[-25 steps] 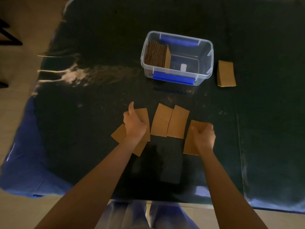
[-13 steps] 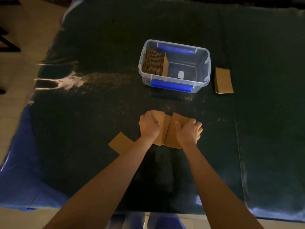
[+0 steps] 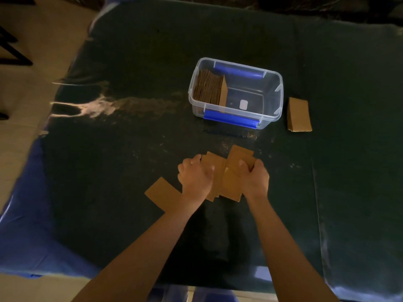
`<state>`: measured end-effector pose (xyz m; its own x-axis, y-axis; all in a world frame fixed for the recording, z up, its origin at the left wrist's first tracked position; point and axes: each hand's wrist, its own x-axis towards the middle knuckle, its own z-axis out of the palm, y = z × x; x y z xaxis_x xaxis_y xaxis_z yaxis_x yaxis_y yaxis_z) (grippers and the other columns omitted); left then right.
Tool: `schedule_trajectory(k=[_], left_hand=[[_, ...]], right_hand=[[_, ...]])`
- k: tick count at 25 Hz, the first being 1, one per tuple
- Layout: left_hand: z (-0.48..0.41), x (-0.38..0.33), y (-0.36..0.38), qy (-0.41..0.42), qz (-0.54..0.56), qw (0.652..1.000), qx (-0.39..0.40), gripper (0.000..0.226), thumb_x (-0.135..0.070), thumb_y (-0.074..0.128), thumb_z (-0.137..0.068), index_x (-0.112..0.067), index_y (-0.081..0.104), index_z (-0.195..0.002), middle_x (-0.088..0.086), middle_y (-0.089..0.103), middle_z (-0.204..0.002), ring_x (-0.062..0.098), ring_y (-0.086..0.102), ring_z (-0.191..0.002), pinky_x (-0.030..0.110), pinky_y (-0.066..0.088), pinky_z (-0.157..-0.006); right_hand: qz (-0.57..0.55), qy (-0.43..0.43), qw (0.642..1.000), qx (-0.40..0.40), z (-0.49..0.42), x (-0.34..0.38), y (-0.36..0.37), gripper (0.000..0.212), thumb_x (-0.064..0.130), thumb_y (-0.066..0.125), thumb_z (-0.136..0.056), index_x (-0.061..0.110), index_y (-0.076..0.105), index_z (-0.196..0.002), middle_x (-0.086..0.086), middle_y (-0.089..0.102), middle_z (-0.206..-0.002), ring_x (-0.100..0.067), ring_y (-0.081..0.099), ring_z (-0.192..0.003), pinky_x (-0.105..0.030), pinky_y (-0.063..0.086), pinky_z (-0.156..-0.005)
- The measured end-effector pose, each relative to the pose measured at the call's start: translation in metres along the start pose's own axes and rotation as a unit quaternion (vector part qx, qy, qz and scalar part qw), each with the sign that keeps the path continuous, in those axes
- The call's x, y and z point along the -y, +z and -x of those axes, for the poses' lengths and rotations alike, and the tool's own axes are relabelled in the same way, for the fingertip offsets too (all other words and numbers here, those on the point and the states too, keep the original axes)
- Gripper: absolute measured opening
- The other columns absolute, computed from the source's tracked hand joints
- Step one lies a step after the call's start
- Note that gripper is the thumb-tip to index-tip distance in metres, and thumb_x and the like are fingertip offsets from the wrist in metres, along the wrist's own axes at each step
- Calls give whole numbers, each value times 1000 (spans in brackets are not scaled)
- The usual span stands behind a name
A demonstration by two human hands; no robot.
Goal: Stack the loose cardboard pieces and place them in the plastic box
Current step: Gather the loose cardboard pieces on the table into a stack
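My left hand (image 3: 196,179) and right hand (image 3: 256,180) sit close together on the dark table (image 3: 130,149), fingers curled and pinching a fan of overlapping cards (image 3: 231,182) between them. At 8 o'clock of my left hand one card (image 3: 162,194) lies flat, partly under my wrist. At 12 o'clock stands the box (image 3: 270,118), a stack (image 3: 210,87) upright at its left end. Just beside the box at 3 o'clock lies another card (image 3: 298,115)
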<state>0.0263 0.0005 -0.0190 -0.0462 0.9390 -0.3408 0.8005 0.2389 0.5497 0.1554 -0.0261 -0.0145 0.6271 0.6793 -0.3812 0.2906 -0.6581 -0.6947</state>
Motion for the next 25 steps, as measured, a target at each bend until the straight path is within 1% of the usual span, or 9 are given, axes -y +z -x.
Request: schedule_trajectory(k=[2,4,7,10,12,15,18,21,25], left_hand=[[8,29,-17,-22,-44,997,-62,57,-34,60,-83,-20,38,-133,13,42,-134,30,37,-122,45,37,-97],[20,60,-31,-110,-72,989,-71,66,-33,64,-79,-21,30,-135,14,33,-135,33,31,-123,49,35,-98],[33,76,-35,-169,-95,981,-26,83,-31,69,-75,-18,17,-138,16,25,-136,35,27,-122,50,37,-95],[23,68,-34,-180,-24,983,-21,86,-21,74,-72,-12,20,-138,21,25,-133,37,28,-118,43,41,-91],[15,67,-42,-195,31,980,-29,68,-14,72,-74,-12,36,-132,20,37,-131,33,36,-115,38,41,-88],[11,68,-75,-113,85,990,-1,25,-3,65,-79,-15,63,-100,10,65,-104,20,57,-94,33,44,-84],[1,50,-119,-43,142,987,66,23,-1,65,-77,-24,66,-75,1,65,-82,20,60,-87,39,47,-83],[-29,-3,-127,28,67,983,167,24,-9,66,-78,-33,64,-76,-12,61,-86,6,55,-85,23,38,-69],[-66,-53,-67,29,-4,969,246,23,-9,66,-78,-27,65,-93,-2,63,-106,14,57,-99,31,41,-84]], right_hand=[[-1,-15,998,63,0,10,10,19,30,55,-91,16,45,-82,-2,54,-85,-19,55,-80,-27,43,-62],[81,-14,989,124,1,17,26,22,33,54,-91,12,50,-98,-8,55,-99,-24,55,-96,-35,47,-79],[230,-23,970,70,7,17,36,44,31,53,-91,11,42,-129,-14,46,-132,-32,42,-124,-46,38,-101],[198,-33,978,59,11,6,25,47,28,56,-90,11,40,-131,-15,44,-134,-32,42,-124,-48,40,-103],[153,-40,985,68,13,-4,14,46,29,57,-89,9,44,-127,-15,49,-129,-32,47,-120,-50,43,-100],[107,-39,990,84,12,-16,-7,37,29,54,-91,7,50,-121,-15,59,-120,-29,56,-109,-41,47,-93],[83,-27,990,111,9,-25,-21,35,27,53,-92,10,50,-123,-13,60,-119,-26,57,-107,-29,41,-84],[77,-35,988,130,1,-23,-24,32,26,52,-92,10,54,-120,-12,61,-119,-24,58,-106,-25,39,-79],[81,-35,983,161,-5,-9,-7,35,27,49,-93,8,52,-122,-14,58,-123,-25,57,-109,-27,40,-77]])
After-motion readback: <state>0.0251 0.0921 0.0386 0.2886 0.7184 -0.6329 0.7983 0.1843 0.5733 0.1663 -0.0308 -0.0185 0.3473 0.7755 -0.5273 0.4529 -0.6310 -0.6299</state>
